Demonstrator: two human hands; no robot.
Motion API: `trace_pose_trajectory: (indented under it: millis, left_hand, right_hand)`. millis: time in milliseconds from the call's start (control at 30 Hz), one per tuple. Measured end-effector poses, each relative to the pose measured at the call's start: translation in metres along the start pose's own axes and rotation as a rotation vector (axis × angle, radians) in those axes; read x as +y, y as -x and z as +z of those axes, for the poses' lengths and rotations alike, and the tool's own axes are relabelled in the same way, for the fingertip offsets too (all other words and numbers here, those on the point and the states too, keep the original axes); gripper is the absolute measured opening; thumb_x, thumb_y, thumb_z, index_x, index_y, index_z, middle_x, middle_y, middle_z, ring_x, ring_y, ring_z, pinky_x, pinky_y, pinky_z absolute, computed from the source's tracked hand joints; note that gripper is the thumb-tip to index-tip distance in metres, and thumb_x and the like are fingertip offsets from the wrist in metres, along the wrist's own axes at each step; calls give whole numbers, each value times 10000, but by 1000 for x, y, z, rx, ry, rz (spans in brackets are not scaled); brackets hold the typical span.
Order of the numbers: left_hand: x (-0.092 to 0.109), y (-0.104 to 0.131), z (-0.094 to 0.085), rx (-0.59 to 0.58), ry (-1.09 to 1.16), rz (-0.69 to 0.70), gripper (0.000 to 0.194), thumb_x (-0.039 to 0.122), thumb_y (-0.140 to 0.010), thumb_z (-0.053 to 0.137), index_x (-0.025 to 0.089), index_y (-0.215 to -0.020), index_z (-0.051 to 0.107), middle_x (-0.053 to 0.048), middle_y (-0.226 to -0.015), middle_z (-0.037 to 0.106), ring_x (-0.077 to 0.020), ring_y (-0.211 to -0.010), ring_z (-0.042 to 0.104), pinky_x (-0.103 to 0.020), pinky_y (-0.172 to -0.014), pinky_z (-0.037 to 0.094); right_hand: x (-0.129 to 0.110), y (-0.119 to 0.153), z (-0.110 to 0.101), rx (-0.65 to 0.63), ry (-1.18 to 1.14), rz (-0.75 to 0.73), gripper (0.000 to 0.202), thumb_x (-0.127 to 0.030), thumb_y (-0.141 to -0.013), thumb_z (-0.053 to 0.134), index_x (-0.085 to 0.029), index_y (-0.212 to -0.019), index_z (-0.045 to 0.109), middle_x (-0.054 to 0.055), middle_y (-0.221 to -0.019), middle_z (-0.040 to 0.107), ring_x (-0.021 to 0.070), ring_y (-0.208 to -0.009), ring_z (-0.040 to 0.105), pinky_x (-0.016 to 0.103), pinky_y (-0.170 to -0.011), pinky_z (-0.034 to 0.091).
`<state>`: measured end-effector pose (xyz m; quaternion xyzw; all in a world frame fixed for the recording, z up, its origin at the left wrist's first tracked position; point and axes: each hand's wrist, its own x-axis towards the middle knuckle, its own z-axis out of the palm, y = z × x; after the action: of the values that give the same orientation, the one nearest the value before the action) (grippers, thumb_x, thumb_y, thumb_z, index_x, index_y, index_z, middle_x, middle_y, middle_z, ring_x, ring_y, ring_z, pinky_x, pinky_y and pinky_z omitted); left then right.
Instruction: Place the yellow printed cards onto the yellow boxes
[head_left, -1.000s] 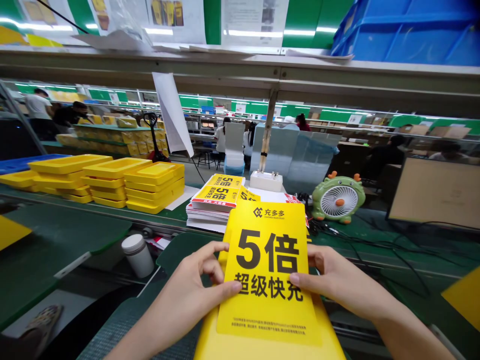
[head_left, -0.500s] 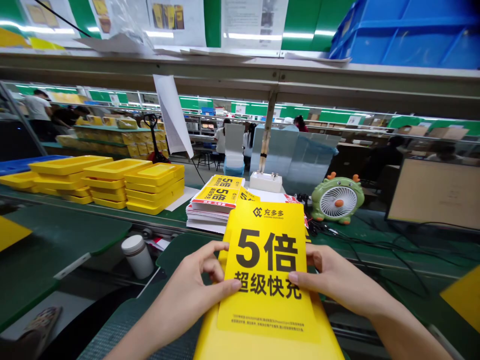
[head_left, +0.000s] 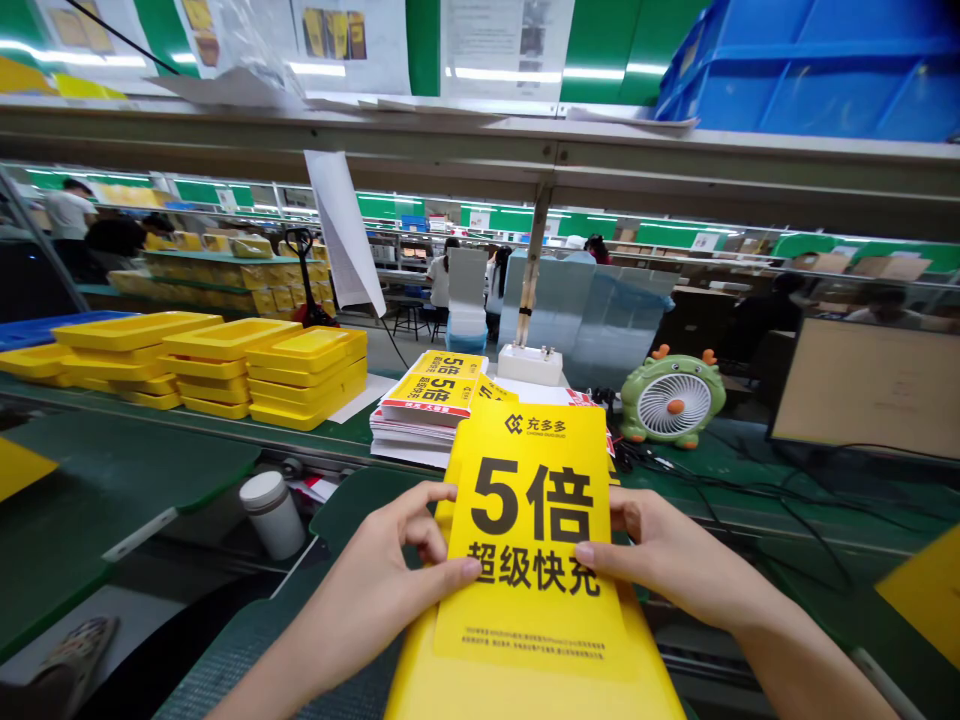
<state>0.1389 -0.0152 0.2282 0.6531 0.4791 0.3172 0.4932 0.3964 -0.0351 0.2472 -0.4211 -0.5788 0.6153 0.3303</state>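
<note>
A yellow printed sheet (head_left: 532, 620) with large black characters lies flat on the face of a yellow panel (head_left: 637, 680), low in the middle. My left hand (head_left: 409, 565) is closed on the sheet's left side, thumb on the print and fingers at the edge. On the right side, my right hand (head_left: 652, 545) grips in the same way, its thumb pressed on the lower characters. The far fingertips of both hands are partly hidden behind the edges. A stack of printed sheets (head_left: 420, 430) lies just beyond the panel.
Stacked yellow trays (head_left: 300, 385) stand at the left, a white-lidded jar (head_left: 274, 515) nearer. A green fan (head_left: 673, 400), loose cables and a monitor (head_left: 870, 385) are at the right. Overhead runs a shelf (head_left: 420, 150) with a blue bin (head_left: 817, 80). People are in the background.
</note>
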Motion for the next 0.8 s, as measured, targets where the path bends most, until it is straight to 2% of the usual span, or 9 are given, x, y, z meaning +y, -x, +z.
trace_pose_trajectory:
  millis: [400,500,567,633,733,800]
  left_hand:
    - [-3,-1,-1,-1,6,2,617,394,-723,703,197,-1212,382,79,-632,528,-144,-726,562,-260,-732,446]
    - [-3,-1,-1,-6,3,10,614,399,-727,700,196,-1211,381,78,-631,530,-145,-726,564,-258,-727,446]
    - [-3,-1,-1,-4,5,10,616,399,-725,700,196,-1212,383,76,-631,532,-147,-721,567,-258,-720,449]
    - [-4,-1,-1,-3,8,8,623,399,-719,703,198,-1216,386,75,-633,535,-151,-719,570,-262,-719,454]
    - [-5,-2,-1,4,-31,12,640,418,-715,699,198,-1231,392,66,-638,547,-165,-730,576,-281,-735,458]
    - [-5,-1,-2,25,-113,15,627,439,-718,689,195,-1228,418,48,-657,572,-185,-755,581,-305,-761,456]
  right_hand:
    - [0,-1,0,-27,-7,-22,416,-326,-743,730,-237,-1134,622,54,-1063,687,237,-956,652,378,-870,552]
    - [3,0,-2,-11,54,0,411,-324,-763,710,-252,-1154,606,49,-1039,692,214,-902,662,285,-714,571]
    - [4,0,-4,8,97,16,404,-316,-772,701,-259,-1160,599,44,-1020,695,185,-842,667,202,-577,529]
    - [5,0,-5,21,118,25,398,-310,-774,700,-257,-1156,599,39,-1007,696,161,-794,663,168,-526,493]
    - [6,1,-4,25,122,29,400,-317,-772,703,-248,-1153,600,40,-1005,696,156,-753,658,205,-585,531]
    - [6,1,-1,9,95,9,400,-327,-777,699,-242,-1156,599,47,-1048,685,185,-822,661,279,-705,569]
